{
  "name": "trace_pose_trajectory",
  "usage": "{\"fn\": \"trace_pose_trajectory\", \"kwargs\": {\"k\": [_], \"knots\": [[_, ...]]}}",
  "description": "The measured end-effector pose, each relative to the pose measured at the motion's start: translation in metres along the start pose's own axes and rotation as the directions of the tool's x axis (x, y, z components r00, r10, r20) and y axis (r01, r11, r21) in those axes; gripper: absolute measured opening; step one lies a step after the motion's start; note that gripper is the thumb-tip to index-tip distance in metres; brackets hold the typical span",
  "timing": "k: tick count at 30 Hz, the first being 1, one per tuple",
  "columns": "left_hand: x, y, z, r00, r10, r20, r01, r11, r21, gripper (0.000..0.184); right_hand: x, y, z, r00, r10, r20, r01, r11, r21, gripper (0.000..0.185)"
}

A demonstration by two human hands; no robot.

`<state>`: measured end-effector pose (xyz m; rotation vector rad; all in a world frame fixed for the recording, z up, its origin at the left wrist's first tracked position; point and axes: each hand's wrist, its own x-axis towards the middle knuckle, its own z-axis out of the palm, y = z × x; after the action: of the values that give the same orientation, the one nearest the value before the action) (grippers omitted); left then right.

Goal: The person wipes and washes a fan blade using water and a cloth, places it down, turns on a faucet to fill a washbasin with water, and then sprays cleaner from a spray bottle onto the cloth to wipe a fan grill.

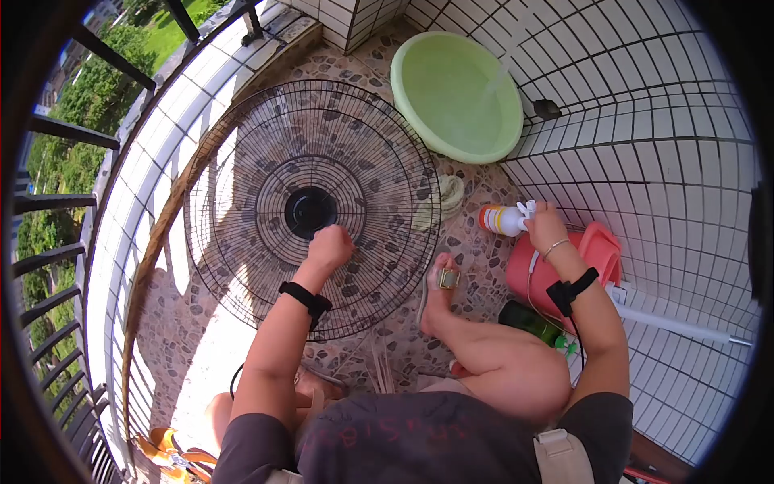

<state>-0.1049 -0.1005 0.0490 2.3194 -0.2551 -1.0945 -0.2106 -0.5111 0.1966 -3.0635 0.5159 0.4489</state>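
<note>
Right hand (547,227) closed on bottle's (500,219) head, right of centre. Left hand (329,247) curled at guard (310,210), left of centre; grip unclear. Risks: head-only hold lets bottle swing; weak left grip, guard slips.

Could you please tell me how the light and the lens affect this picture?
Head view: strong sun washes out part of the floor at left, with striped shadows near the railing; the wide lens bends the tiled wall into curves and leaves the corners black; print on the bottle is too small to read.
</note>
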Motion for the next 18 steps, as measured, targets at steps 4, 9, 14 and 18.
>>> {"fn": "trace_pose_trajectory", "kwargs": {"k": [4,9,14,18], "knots": [[-0.023,0.034,-0.128,0.992,0.095,-0.083,-0.085,0.990,0.115,0.023,-0.015,-0.084,-0.051,0.958,-0.280,0.063,0.287,0.925,-0.249,0.027],[-0.152,0.056,-0.324,0.995,0.095,0.008,-0.092,0.927,0.364,0.015,0.017,-0.147,-0.045,0.864,-0.314,0.395,0.395,0.907,-0.145,0.019],[-0.322,-0.010,-0.404,0.981,-0.039,-0.191,0.138,0.831,0.538,0.031,0.057,-0.168,0.026,0.719,-0.178,0.672,0.433,0.871,-0.234,0.022],[-0.343,-0.119,-0.390,0.810,-0.539,-0.230,0.586,0.753,0.299,0.025,0.042,-0.187,0.058,0.595,-0.097,0.798,0.475,0.843,-0.251,0.029]]}}
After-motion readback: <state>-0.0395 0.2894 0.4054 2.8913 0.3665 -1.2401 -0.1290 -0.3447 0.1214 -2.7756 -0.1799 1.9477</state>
